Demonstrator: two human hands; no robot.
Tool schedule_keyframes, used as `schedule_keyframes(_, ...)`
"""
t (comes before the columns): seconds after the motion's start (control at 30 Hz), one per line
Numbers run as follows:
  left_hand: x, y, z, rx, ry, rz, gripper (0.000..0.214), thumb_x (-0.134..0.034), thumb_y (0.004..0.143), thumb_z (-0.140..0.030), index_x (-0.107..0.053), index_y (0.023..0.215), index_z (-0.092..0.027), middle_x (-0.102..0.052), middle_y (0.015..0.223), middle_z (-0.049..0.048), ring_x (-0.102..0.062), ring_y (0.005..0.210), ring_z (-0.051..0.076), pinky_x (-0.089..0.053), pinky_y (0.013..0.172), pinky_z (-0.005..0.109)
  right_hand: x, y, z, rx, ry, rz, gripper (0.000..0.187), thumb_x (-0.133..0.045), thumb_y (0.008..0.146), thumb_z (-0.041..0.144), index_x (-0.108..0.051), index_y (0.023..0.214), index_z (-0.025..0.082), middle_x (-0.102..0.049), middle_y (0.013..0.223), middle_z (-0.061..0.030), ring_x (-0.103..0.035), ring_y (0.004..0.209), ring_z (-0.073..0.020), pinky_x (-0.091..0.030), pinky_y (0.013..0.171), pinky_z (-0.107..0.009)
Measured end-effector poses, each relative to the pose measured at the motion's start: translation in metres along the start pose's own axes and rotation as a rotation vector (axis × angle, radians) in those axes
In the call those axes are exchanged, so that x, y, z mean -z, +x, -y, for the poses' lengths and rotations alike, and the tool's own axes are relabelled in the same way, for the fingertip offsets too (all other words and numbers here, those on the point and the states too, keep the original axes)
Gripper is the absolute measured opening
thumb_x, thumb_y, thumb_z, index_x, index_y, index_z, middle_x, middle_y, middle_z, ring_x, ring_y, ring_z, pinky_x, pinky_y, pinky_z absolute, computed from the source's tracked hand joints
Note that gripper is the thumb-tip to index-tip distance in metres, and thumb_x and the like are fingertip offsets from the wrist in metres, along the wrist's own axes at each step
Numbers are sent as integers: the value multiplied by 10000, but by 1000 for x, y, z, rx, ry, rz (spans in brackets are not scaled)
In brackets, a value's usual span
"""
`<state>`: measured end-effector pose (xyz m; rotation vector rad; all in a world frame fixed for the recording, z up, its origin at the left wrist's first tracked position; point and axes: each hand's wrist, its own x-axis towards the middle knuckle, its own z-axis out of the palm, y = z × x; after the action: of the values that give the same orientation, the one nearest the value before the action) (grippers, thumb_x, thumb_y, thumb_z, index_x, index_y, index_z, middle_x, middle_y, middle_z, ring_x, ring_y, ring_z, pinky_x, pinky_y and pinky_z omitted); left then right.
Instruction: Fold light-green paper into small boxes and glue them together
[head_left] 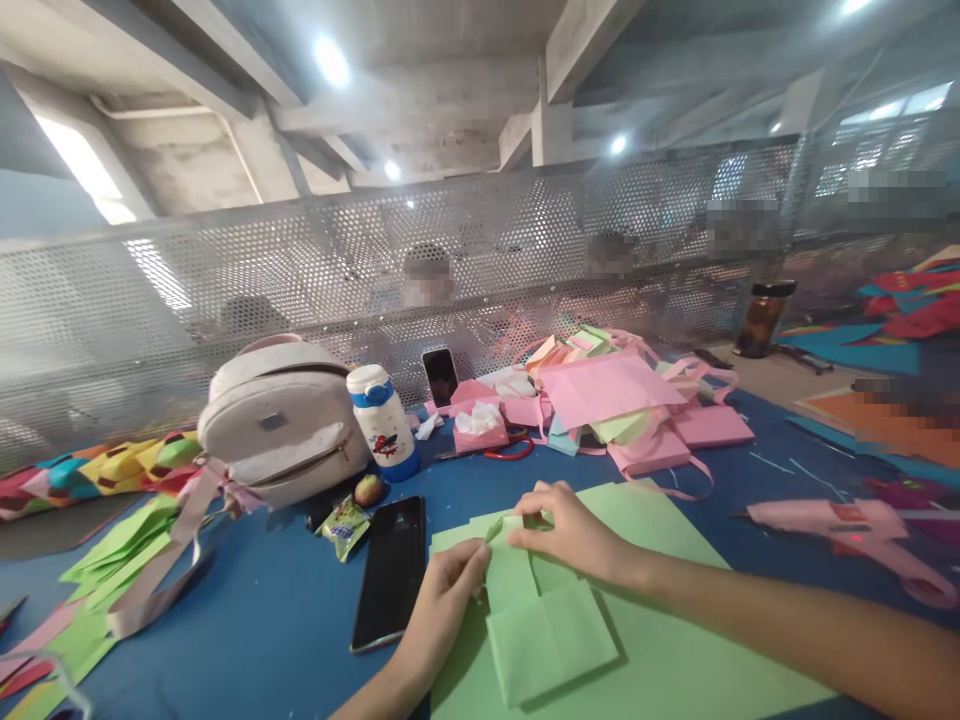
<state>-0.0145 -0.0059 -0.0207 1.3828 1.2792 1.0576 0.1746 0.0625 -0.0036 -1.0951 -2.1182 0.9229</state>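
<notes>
A folded piece of light green paper [551, 640] lies over a larger flat green sheet [675, 625] in front of me. My left hand [448, 590] pinches the folded paper's upper left edge between thumb and fingers. Just right of it, my right hand [562, 525] has bent fingers closed on the top edge of the same paper. Between the two sets of fingertips a small fold stands up. A black phone [390, 572] lies flat beside my left hand.
Behind are a white backpack [277, 420], a bottle [382, 425], a tissue box [480, 430] and piled pink paper [611, 385]. A pink glue gun [855, 535] lies right, green strips [124, 575] left. A perforated metal screen [480, 250] stands across the back, people beyond it.
</notes>
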Motion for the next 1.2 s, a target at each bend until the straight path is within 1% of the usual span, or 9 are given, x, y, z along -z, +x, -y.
schedule_keyframes(0.17, 0, -1, 2, 2, 13, 75, 536, -595, 802, -670, -576, 672, -150, -422, 605, -35, -335, 592, 111, -270, 557, 229, -2, -2, 2, 60, 132, 21, 118, -672, 839, 311, -754, 802, 234, -604, 768, -4, -532, 847, -213, -346, 949, -402)
schedule_keyframes(0.3, 0, 0, 3, 9, 35, 85, 562, -585, 809, -654, -483, 550, -166, -365, 558, -41, -307, 572, 108, -247, 556, 239, 2, -3, 2, 91, 178, 13, 153, -644, 835, 313, -766, 881, 233, -613, 800, -26, -544, 893, -238, -344, 989, -449)
schedule_keyframes(0.4, 3, 0, 5, 7, 40, 89, 580, -557, 822, -661, -453, 527, -173, -369, 544, -34, -317, 564, 111, -245, 558, 246, 10, -4, 3, 157, 162, 83, 200, -573, 875, 311, -754, 907, 233, -639, 847, -39, -542, 911, -242, -357, 980, -449)
schedule_keyframes(0.57, 5, -2, 4, -4, 66, 124, 581, -546, 832, -657, -460, 528, -171, -356, 545, -32, -308, 566, 111, -243, 561, 253, 23, -1, 10, 320, 101, 246, 320, -418, 914, 160, -731, 901, 223, -652, 887, -38, -547, 873, -206, -357, 954, -424)
schedule_keyframes(0.63, 4, -3, 3, -3, 77, 132, 576, -550, 836, -647, -453, 527, -172, -349, 544, -33, -303, 560, 108, -240, 556, 254, 22, 0, 10, 373, 67, 214, 252, -477, 925, 176, -720, 868, 210, -644, 892, -38, -552, 855, -196, -364, 924, -404)
schedule_keyframes(0.77, 2, -6, 0, 15, 68, 188, 555, -558, 849, -619, -440, 540, -174, -343, 553, -35, -286, 544, 100, -221, 535, 258, 12, 0, 4, 426, 35, 37, 44, -640, 900, 242, -669, 913, 211, -650, 864, -23, -542, 783, -176, -398, 795, -330)
schedule_keyframes(0.9, 1, -6, -1, 9, 80, 211, 550, -558, 860, -594, -376, 540, -186, -290, 567, -42, -248, 552, 98, -197, 528, 263, 5, -3, -1, 504, -29, -27, 151, -617, 949, 296, -661, 1084, 243, -640, 820, -8, -532, 756, -172, -392, 745, -305)
schedule_keyframes(1.03, 2, -6, 0, -5, 93, 214, 556, -539, 876, -582, -318, 541, -197, -241, 581, -46, -222, 564, 99, -188, 533, 266, 7, -5, 0, 597, -118, -66, 200, -545, 996, 334, -720, 986, 239, -643, 803, -27, -545, 768, -175, -365, 710, -306)
schedule_keyframes(1.2, 2, -7, 1, -7, 71, 210, 551, -538, 867, -607, -364, 551, -190, -273, 579, -45, -252, 565, 100, -199, 531, 262, 10, -5, 0, 633, -134, -74, 327, -523, 999, 427, -720, 851, 213, -661, 784, -28, -555, 736, -162, -350, 697, -316)
